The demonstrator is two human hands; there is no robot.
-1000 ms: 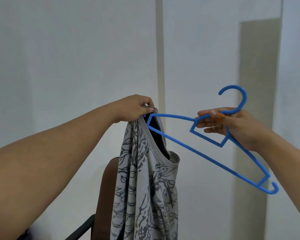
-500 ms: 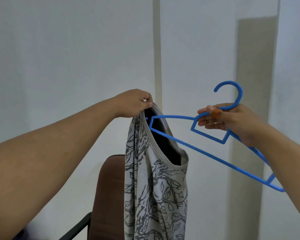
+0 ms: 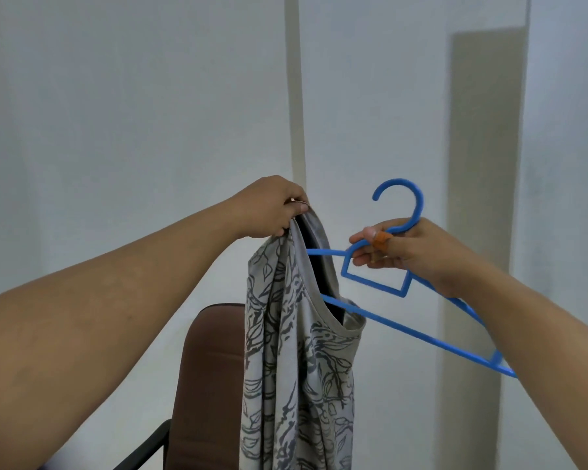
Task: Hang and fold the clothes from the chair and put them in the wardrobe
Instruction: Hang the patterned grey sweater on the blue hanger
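Note:
A grey garment with a dark leaf print (image 3: 296, 368) hangs straight down in front of me. My left hand (image 3: 272, 208) grips its top edge at the neck opening and holds it up. My right hand (image 3: 404, 252) grips a blue plastic hanger (image 3: 401, 329) just below its hook. The hanger's left arm reaches inside the garment's neck opening and its tip is hidden by the cloth. The hanger's right arm slopes down past my right forearm.
A brown chair backrest (image 3: 211, 368) with a black armrest (image 3: 143, 449) stands behind and below the garment. Plain white walls fill the background, with a vertical corner strip (image 3: 294, 96) and a greyish tall panel (image 3: 482, 198) on the right.
The hanger's left arm has slid further into the neck opening, from its edge to well inside. My right hand has moved left toward the garment, and my left hand has lifted the cloth.

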